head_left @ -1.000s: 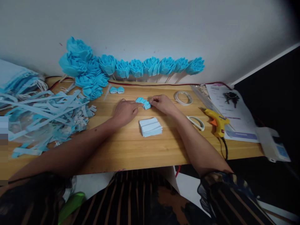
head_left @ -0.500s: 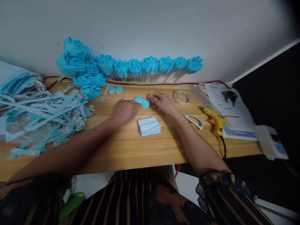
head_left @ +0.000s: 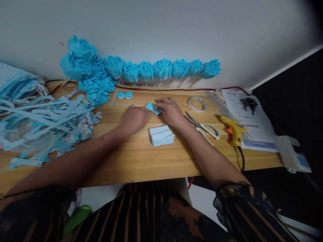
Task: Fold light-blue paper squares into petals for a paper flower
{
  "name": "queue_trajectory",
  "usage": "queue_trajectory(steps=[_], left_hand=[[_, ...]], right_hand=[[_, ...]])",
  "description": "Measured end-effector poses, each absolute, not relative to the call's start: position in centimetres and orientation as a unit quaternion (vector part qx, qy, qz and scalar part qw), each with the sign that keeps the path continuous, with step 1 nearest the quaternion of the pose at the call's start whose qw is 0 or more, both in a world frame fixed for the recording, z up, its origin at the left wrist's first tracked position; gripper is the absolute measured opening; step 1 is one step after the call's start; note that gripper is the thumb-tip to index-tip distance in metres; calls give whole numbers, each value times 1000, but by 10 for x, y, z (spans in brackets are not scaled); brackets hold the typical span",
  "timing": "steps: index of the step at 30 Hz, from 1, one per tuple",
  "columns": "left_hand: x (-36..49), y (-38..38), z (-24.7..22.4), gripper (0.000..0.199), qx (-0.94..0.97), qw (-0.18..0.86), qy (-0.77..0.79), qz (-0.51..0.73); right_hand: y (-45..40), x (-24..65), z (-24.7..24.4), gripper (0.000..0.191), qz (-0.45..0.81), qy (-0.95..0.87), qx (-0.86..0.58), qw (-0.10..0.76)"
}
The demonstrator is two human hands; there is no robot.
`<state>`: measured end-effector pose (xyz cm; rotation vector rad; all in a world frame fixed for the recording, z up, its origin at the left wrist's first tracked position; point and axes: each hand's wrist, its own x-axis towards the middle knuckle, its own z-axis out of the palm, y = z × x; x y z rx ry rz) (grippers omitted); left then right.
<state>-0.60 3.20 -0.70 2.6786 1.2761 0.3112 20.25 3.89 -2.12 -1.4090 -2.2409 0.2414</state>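
A small folded piece of blue fabric [head_left: 149,106] lies on the wooden table between my two hands. My left hand [head_left: 135,119] has its index finger stretched onto the piece's near side, holding it down, with the other fingers curled. From the right, my right hand [head_left: 172,112] pinches the piece's right part and partly hides it. Just below my hands sits a neat stack of pale blue fabric rectangles [head_left: 161,135]. Two rounded blue folded pieces [head_left: 124,95] rest side by side beyond my left hand. Scissors [head_left: 198,125] with white handles lie open beside my right wrist.
Blue fabric flowers [head_left: 146,71] on sticks lean along the wall. Cut strips and scraps [head_left: 50,124] heap at left, near stacked face masks [head_left: 17,82]. At right are a tape roll [head_left: 189,105], a yellow glue gun [head_left: 234,129], keys [head_left: 249,103] and a printed sheet [head_left: 259,129].
My right hand has moved left over the blue fabric piece, its fingers now on the piece's right part. More of the scissors shows beside my forearm. My left hand stays nearly in place.
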Motion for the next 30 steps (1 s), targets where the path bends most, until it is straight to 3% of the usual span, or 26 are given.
queue_trajectory(steps=[7, 12, 18, 23, 30], left_hand=[[-6, 29, -5, 45, 893, 80, 431, 99], [-6, 29, -6, 45, 893, 83, 431, 104], [-5, 29, -5, 44, 887, 103, 436, 112], [-5, 28, -3, 45, 888, 97, 438, 102], [-6, 29, -7, 45, 887, 93, 437, 117]], right_hand=[[40, 206, -19, 31, 50, -804, -539, 246], [37, 207, -17, 42, 53, -807, -509, 296], [38, 204, -20, 34, 55, -830, -496, 250], [35, 208, -14, 35, 29, -801, -525, 288], [36, 205, -19, 33, 41, -817, -506, 272]])
